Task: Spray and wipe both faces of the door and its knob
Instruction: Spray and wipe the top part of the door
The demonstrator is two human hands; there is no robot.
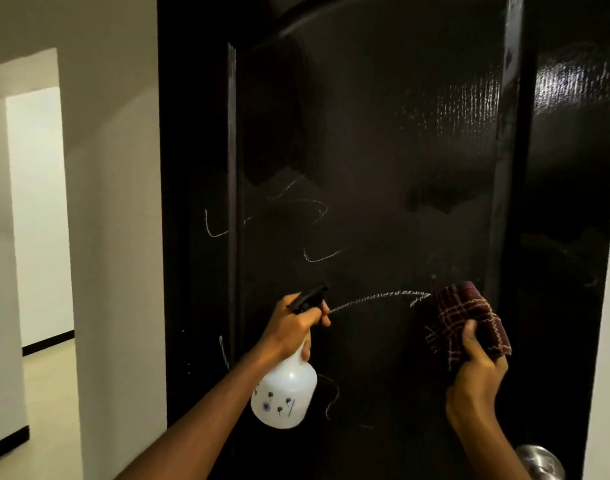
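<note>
Cloth [466,320], bunched in the right hand [476,372], sits at the right end of a chalk arc [372,297] on the door [383,133]; arc runs left toward the bottle [286,393] gripped by the left hand [293,327]; knob [539,460] at the door's lower right corner.

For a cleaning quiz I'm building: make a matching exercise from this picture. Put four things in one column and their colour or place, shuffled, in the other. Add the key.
1. spray bottle
2. cloth
3. knob
4. door

A. silver, at the lower right corner
B. black, marked with white scribbles
C. white, gripped by the left hand
D. dark red check, held by the right hand

Pairs: 1-C, 2-D, 3-A, 4-B
</note>
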